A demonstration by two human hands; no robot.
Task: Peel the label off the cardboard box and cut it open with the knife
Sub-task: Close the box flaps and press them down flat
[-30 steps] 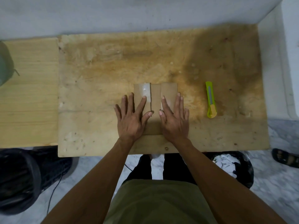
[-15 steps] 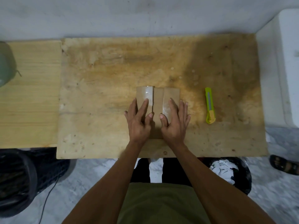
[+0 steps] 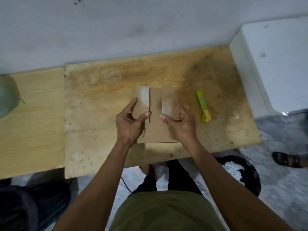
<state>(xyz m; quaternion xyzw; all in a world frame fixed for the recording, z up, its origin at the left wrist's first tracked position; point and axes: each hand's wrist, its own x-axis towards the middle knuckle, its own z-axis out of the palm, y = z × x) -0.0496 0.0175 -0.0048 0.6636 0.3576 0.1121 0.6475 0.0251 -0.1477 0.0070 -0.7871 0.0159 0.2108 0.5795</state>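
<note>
A flat brown cardboard box [image 3: 155,117] lies in the middle of the worn wooden board [image 3: 100,100]. Its top is split down the middle into two flaps, each with a pale shiny tape strip near the slit. My left hand [image 3: 130,121] grips the left flap, thumb at the slit and fingers at the outer edge. My right hand [image 3: 179,123] grips the right flap the same way. A lime-green utility knife [image 3: 203,106] with a yellow end lies on the board to the right of the box, untouched. No label shows.
A lighter wooden board [image 3: 31,114] adjoins on the left, with a green object [image 3: 6,95] at its left edge. A white block [image 3: 273,64] stands at the right. Below the board's front edge are a black bin [image 3: 240,172] with paper, dark bags [image 3: 20,205] and a sandal [image 3: 288,160].
Both hands went from lying flat on the box top to curling around the two flaps. The flaps have parted wider at the slit. The view tilted up.
</note>
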